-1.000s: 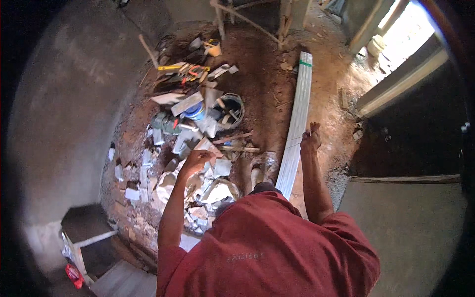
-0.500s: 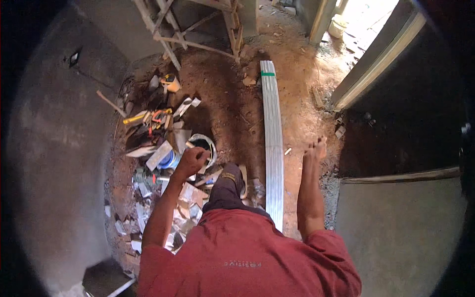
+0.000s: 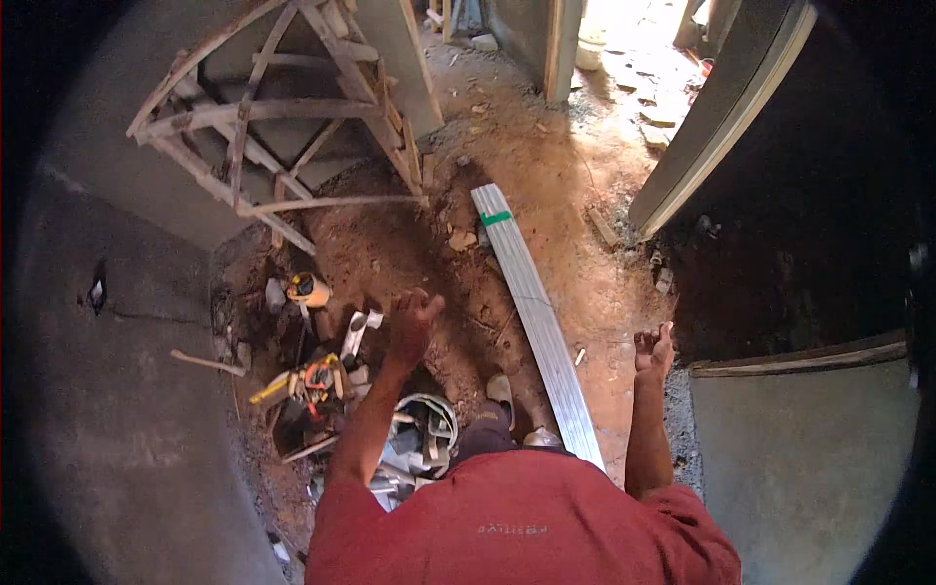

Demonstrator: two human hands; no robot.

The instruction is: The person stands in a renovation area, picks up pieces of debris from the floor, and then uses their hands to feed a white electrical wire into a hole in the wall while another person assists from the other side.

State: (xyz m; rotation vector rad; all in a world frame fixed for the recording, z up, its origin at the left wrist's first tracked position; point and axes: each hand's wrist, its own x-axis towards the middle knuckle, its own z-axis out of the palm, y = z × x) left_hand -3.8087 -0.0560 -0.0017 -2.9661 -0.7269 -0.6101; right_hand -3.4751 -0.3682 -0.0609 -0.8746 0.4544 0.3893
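Note:
A long bundle of silver metal channels point(image 3: 541, 327) lies on the dirt floor in front of me, slanting away to the far left. Green tape point(image 3: 495, 217) wraps it near its far end. My left hand point(image 3: 414, 322) is raised to the left of the bundle, fingers loosely bent and apart, holding nothing. To the bundle's right, my right hand point(image 3: 654, 353) is also in the air, its fingers half curled and spread, with nothing in them. Neither hand touches the bundle. Its near end is hidden behind my red shirt.
Wooden scaffolding point(image 3: 234, 115) stands at the far left. Hand tools point(image 3: 317, 378) and a yellow-orange container point(image 3: 312, 290) lie along the left wall. A bucket point(image 3: 450, 417) with scraps stands by my leg. A door frame point(image 3: 726, 117) rises at right, beside a bright opening.
My view has swung toward the far left, and I stand farther forward. My left hand has moved forward and its fingers have loosened. The bundle now appears slanted.

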